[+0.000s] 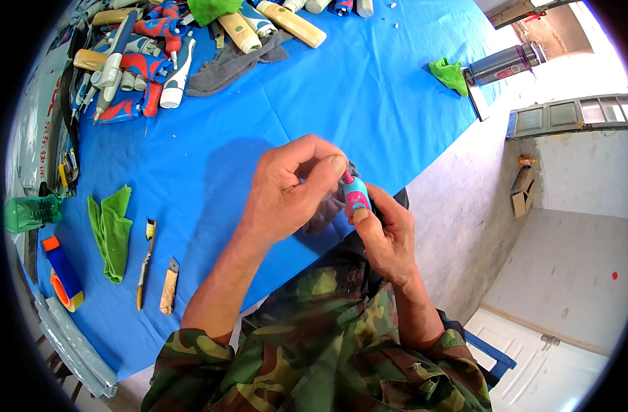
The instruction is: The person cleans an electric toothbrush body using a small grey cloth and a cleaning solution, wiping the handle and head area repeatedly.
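Note:
My right hand is closed around the handle of a small teal and pink electric toothbrush, its thumb pressed on the front of the body. The pink tip of the handle points up toward my left hand. That hand is curled, thumb and forefinger pinched together right beside the tip. A dark grey cloth is bunched under the left fingers and partly behind the toothbrush; the fingertips gripping it are mostly hidden. Both hands are over the near edge of the blue-covered table, above my lap.
Many electric toothbrush handles lie piled at the far left beside a grey cloth. Nearer on the left are a green cloth, a toothbrush, a utility knife and a tape roll. A flask lies far right.

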Demonstrator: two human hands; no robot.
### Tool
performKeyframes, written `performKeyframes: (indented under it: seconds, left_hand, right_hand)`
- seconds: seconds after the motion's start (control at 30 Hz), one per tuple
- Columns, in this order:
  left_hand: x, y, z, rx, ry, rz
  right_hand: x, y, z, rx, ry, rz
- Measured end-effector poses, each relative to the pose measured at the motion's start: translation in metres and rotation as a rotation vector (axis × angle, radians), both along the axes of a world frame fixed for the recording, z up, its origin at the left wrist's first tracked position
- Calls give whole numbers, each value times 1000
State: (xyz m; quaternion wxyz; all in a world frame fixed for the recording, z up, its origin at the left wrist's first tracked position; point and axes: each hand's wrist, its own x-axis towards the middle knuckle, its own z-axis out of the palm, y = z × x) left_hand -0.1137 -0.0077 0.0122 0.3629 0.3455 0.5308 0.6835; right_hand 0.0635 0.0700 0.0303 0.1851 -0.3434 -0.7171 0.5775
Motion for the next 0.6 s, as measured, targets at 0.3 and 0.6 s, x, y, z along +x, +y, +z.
performKeyframes:
  seconds: [0.3,0.6]
  left_hand:
    - [6,0,-1,-61,-33,-25]
    - [10,3,-3,-100,-88,-52]
  right_hand:
    - [10,-1,9,-146,-55,14]
    - [14,-6,11,-237,-36,-22]
